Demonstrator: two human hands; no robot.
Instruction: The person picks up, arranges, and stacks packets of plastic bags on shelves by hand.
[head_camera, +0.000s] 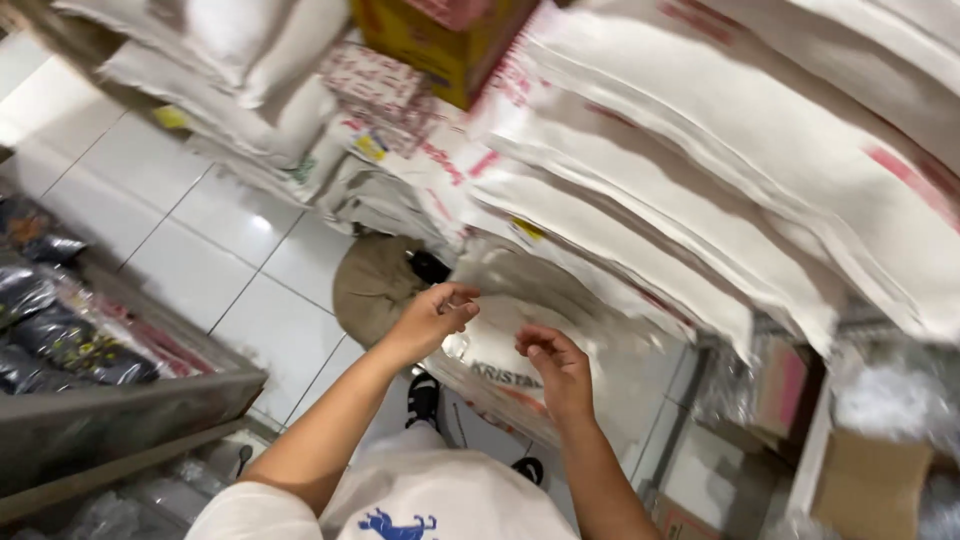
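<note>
My left hand (433, 315) and my right hand (555, 365) are both out in front of me over an open white sack (560, 300) that leans against the stack. Each hand pinches a thin clear plastic bag (490, 325) stretched between them, fingers curled on its edges. The bag is nearly see-through, so its outline is hard to make out. Below my arms I see my white shirt and my dark shoes on the tiled floor.
A tall stack of white sacks (720, 150) fills the right and top. A yellow box (440, 40) rests on them. A tan sack (375, 285) lies on the white tiled floor (200, 240). A shelf with dark packets (60, 330) stands at left; cardboard boxes (870, 480) are at right.
</note>
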